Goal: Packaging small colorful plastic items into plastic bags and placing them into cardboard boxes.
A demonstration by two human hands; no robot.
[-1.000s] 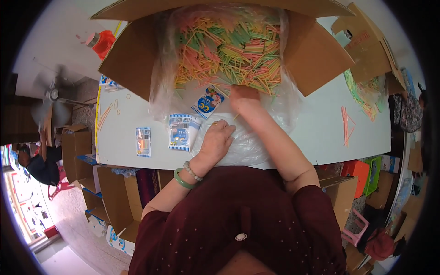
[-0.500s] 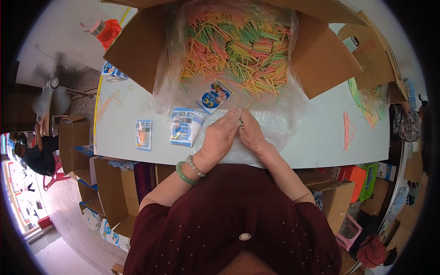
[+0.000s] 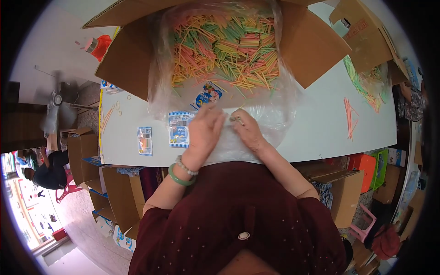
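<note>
Over the front of the clear plastic sheet [image 3: 256, 112], my right hand [image 3: 249, 132] is closed around what look like several thin sticks [image 3: 236, 120]; only their ends show. Close beside it, my left hand [image 3: 205, 130] is apart from it, fingers stretched out and slightly blurred, with nothing seen in it. Just beyond the left fingertips lies a blue printed packet [image 3: 211, 93]. A blue-and-white packet [image 3: 178, 129] rests partly behind the left hand. A smaller clear-fronted packet [image 3: 145, 141] with sticks inside lies farther left.
A lined cardboard box [image 3: 316, 46] full of loose pastel sticks [image 3: 229, 50] opens toward me. Rubber bands [image 3: 118, 104] and a few sticks [image 3: 107, 119] lie left, pink sticks [image 3: 350, 119] right. A second box [image 3: 366, 36] stands far right, and open cartons [image 3: 121, 192] sit below the table.
My hands were together and have parted. The left has shifted left and its fingers have straightened; the right stays closed. The whole view has shifted slightly.
</note>
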